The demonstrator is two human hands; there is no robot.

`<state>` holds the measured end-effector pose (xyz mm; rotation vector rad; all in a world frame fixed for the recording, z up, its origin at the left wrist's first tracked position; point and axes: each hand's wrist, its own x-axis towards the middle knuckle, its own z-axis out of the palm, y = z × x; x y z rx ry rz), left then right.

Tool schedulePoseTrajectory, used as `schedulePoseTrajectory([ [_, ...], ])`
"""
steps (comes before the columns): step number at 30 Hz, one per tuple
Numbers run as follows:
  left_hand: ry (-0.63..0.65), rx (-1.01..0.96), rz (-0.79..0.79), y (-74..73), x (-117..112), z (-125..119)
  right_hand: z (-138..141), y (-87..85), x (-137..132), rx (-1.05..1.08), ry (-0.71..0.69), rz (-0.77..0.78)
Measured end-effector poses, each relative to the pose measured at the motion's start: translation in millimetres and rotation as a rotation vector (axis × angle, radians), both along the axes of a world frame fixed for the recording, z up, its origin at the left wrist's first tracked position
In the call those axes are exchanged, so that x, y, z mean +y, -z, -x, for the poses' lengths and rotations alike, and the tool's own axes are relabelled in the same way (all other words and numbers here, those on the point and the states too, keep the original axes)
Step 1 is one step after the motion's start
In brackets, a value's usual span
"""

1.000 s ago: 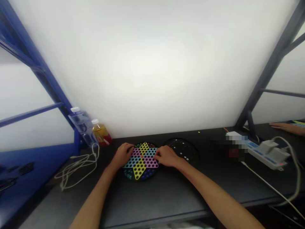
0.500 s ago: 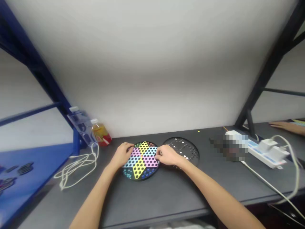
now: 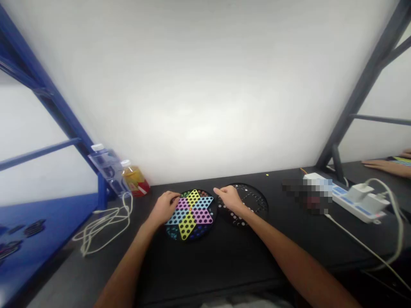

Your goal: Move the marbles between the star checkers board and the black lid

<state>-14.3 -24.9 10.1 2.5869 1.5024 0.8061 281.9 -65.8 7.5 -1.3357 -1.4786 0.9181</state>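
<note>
Board: round Chinese checkers board, lower centre of the frame; six-pointed star in yellow, pink and blue.
Long axis: yellow points, running from upper centre to lower centre, tilted slightly, top end rightward.
Left hand: on the board's left side, fingers curled inward; whether gripping a marble cannot be told.
Right hand: half open, nothing seen held, forefinger pointing left toward the board.
Beside: black round board, directly right of the first, under the right hand.
Far right: co-worker's hand, upper right edge.
Upper left of the boards: juice bottle.
Left of the boards: white cable.
</note>
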Motion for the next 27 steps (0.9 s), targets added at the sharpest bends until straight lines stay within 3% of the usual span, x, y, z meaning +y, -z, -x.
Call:
schedulePoseTrajectory([
  [4,0.001,0.012,0.005,0.6,0,1,4,-13.1,-18,-0.624,-0.133,-0.245],
  [9,0.001,0.019,-0.004,1.7,-1,1,3,-28.2,-30,-0.893,-0.200,-0.224],
  [17,0.002,0.012,-0.003,0.1,-2,0,2,-19.2,-24,-0.864,-0.227,-0.110],
  [24,0.006,0.012,0.007,-1.7,-3,-1,10,-7.1,-18,-0.622,-0.205,-0.098],
  [27,0.012,0.013,0.008,-1.8,-3,-1,7,-6.8,-12,-0.315,-0.169,-0.052],
])
